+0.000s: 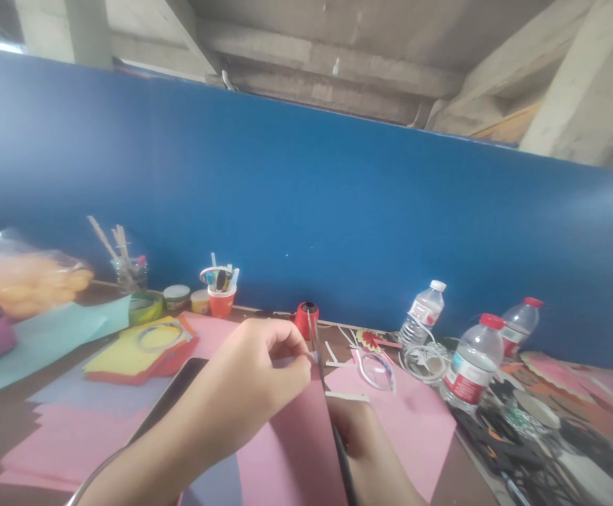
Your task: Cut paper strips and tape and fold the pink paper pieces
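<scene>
My left hand [269,362] is closed, its thumb and fingertips pinching the top edge of a pink sheet of paper [299,443]. The sheet stands tilted up in front of me. Just right of its edge, my right hand [359,429] is curled, with most of its fingers hidden. Slim grey blades [313,334], which look like those of scissors, rise from that side past my left fingertips. A dark strip runs down beside the right hand. More pink paper [412,429] lies beneath and to the right.
Yellow and red sheets [132,351] lie left, beside a dark flat object [172,393]. Along the blue partition [306,211] stand a red cup of tools [222,302], a red spool-like object [306,320] and several bottles [472,362]. White strips, tape rings and cables clutter the right.
</scene>
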Demonstrator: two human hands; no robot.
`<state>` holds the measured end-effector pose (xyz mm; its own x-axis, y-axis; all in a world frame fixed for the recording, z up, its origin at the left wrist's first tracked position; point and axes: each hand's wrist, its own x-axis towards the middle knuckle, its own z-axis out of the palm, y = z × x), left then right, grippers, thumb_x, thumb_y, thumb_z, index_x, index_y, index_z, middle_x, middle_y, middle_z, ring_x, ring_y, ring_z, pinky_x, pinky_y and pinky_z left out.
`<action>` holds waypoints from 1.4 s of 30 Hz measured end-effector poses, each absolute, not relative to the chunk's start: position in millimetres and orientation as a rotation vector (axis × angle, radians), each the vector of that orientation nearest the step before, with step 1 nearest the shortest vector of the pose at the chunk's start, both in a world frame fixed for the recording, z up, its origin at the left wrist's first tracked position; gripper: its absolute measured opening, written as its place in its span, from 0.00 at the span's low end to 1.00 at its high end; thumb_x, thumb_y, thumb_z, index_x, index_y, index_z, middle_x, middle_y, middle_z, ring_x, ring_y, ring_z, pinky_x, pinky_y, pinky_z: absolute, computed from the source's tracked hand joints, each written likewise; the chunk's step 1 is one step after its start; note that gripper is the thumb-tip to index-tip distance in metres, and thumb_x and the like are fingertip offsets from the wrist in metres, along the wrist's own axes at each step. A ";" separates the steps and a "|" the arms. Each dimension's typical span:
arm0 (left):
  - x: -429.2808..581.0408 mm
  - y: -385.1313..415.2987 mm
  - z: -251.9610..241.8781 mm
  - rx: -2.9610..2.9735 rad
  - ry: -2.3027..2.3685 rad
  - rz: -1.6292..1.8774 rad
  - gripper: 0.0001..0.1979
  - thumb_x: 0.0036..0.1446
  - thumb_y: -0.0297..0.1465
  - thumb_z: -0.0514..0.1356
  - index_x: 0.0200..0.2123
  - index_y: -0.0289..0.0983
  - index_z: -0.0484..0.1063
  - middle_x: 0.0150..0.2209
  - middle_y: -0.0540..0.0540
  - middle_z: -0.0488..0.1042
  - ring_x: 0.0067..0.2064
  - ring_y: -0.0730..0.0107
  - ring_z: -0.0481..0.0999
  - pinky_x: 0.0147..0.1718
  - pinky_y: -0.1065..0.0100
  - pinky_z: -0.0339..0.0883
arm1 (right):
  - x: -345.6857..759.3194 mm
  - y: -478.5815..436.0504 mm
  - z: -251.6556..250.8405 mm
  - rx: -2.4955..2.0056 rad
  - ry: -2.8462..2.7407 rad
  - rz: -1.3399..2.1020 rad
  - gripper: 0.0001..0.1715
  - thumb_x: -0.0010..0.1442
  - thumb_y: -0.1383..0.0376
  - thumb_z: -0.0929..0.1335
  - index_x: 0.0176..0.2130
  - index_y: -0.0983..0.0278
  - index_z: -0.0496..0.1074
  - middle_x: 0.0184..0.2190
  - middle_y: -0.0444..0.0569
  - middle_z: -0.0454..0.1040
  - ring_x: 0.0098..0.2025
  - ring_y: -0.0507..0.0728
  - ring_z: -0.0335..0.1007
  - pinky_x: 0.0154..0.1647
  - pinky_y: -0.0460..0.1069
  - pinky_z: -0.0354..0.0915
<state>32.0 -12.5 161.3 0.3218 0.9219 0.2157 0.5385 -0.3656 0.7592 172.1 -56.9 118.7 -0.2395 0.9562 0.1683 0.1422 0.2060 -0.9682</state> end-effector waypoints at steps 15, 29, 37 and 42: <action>30.3 -11.6 159.0 2.063 1.263 0.849 0.08 0.50 0.31 0.51 0.22 0.40 0.67 0.20 0.56 0.65 0.22 0.76 0.61 0.20 0.74 0.52 | 173.0 -60.3 123.0 -1.183 -1.572 1.124 0.08 0.45 0.65 0.68 0.21 0.69 0.72 0.19 0.42 0.60 0.25 0.50 0.52 0.22 0.43 0.52; 28.5 -12.7 158.3 2.059 1.264 0.837 0.09 0.53 0.34 0.51 0.23 0.40 0.67 0.21 0.55 0.65 0.23 0.76 0.61 0.20 0.74 0.52 | 173.1 -59.8 121.5 -1.126 -1.566 1.150 0.17 0.48 0.56 0.66 0.20 0.68 0.70 0.20 0.44 0.60 0.26 0.51 0.52 0.21 0.43 0.50; 28.8 -15.7 162.9 2.050 1.253 0.818 0.10 0.54 0.34 0.51 0.23 0.40 0.66 0.20 0.57 0.63 0.22 0.78 0.60 0.20 0.74 0.51 | 172.2 -60.5 120.2 -1.192 -1.562 1.131 0.14 0.47 0.61 0.66 0.18 0.67 0.63 0.21 0.43 0.57 0.27 0.50 0.51 0.21 0.42 0.50; 30.0 -14.0 160.7 2.060 1.259 0.825 0.10 0.54 0.34 0.51 0.23 0.40 0.66 0.20 0.57 0.63 0.22 0.78 0.59 0.20 0.74 0.51 | 171.9 -60.5 119.2 -1.266 -1.575 1.077 0.11 0.46 0.66 0.66 0.19 0.67 0.61 0.21 0.42 0.55 0.26 0.49 0.50 0.21 0.42 0.49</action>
